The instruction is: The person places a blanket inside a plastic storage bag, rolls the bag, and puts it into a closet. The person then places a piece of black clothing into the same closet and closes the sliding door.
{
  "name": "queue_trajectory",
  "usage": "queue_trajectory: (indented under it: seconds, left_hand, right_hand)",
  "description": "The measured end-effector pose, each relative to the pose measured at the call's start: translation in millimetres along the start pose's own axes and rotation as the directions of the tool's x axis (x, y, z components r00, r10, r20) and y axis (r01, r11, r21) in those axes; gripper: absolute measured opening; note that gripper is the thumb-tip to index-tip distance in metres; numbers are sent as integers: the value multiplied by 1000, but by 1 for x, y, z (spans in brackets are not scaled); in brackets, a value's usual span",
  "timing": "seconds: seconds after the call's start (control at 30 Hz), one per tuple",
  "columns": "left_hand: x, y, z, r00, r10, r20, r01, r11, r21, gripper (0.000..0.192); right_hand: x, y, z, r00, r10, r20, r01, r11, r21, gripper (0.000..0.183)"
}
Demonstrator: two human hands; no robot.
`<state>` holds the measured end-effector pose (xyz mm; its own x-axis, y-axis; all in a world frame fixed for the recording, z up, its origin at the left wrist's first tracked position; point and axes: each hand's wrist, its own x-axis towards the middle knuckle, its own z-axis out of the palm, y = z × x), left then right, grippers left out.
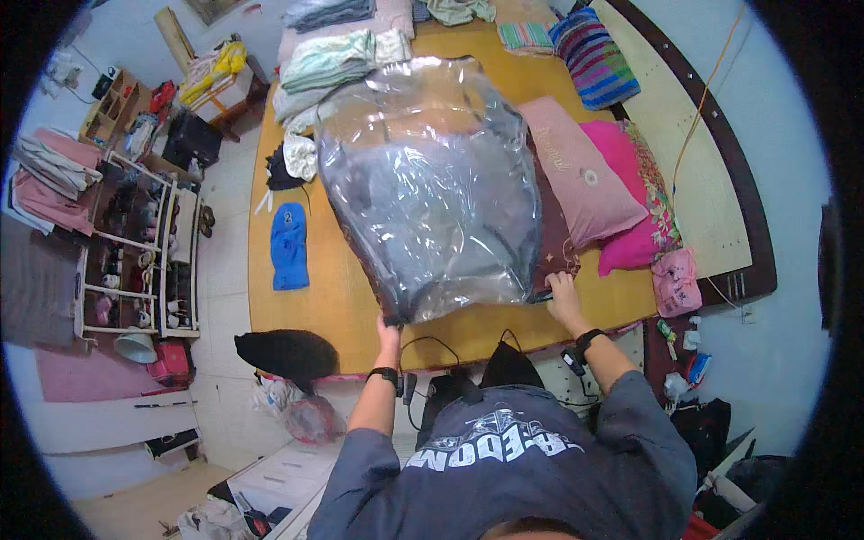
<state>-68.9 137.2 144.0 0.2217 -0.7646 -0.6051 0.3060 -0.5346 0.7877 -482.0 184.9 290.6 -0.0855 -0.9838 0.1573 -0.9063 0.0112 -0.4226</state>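
Note:
A large storage bag (pixel 432 196) with a clear plastic top and dark trim lies on the bed before me. Something grey and soft shows through the plastic, and glare hides its detail. My left hand (pixel 389 334) grips the bag's near left corner. At the near right, my right hand (pixel 563 297) holds the edge of the dark maroon fabric panel (pixel 555 253) beside a short black strap (pixel 540 296). Whether that panel is all one piece with the bag, I cannot tell. Both wrists wear black bands.
Pink pillows (pixel 587 175) lie right of the bag, below a striped knitted cushion (pixel 595 61). Folded bedding (pixel 331 61) is stacked at the far left. A blue knitted item (pixel 290 246) and a black cloth (pixel 287 354) rest on the bed's left side. A shoe rack (pixel 162 250) stands farther left.

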Motion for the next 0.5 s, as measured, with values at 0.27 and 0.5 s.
queue_trajectory:
  seconds: [0.27, 0.5]
  left_hand:
    - [4, -88, -68, 986, -151, 65, 9, 448, 894, 47]
    - [6, -58, -91, 910, -331, 252, -122, 366, 923, 39]
  right_hand:
    - [-71, 80, 70, 810, 189, 555, -121, 980, -156, 28]
    - [-56, 124, 88, 762, 376, 527, -355, 923, -145, 41]
